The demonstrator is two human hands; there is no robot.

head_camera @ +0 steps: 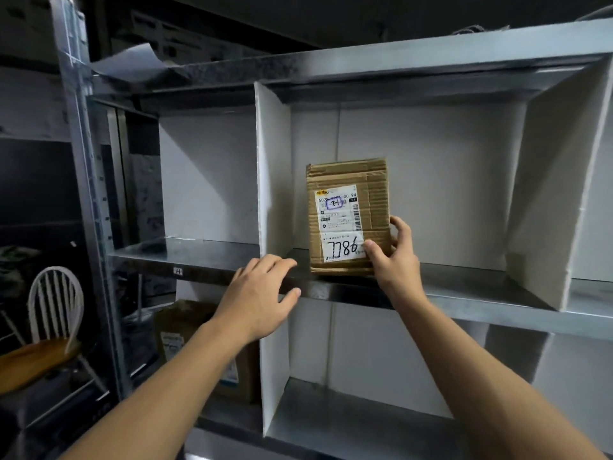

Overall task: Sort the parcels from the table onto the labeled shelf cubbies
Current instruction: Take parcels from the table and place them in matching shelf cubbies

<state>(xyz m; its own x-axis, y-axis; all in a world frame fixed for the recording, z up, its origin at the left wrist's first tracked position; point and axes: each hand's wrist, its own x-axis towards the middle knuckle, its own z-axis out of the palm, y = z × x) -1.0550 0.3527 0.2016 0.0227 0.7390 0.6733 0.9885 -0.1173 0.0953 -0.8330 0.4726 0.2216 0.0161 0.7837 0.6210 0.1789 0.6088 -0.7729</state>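
While R hand [393, 257] grips parcel [348, 215] upright on steel shelf [464, 290], L hand [262, 293] spread, dim room

parcel [348, 217] upright on shelf [464, 290], right of divider [273, 167]

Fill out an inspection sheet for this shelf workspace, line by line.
Surface: metal shelf, white dividers forming cubbies.
Job's things: cardboard parcel upright in the middle cubby, label marked 7786; second parcel in the cubby below left.
Clutter: nothing seen.
Grippers: right hand grips the parcel's lower right corner; left hand open at the shelf edge, holding nothing.
Cables: nothing seen.
Surroundings: wooden chair at left, dim room.
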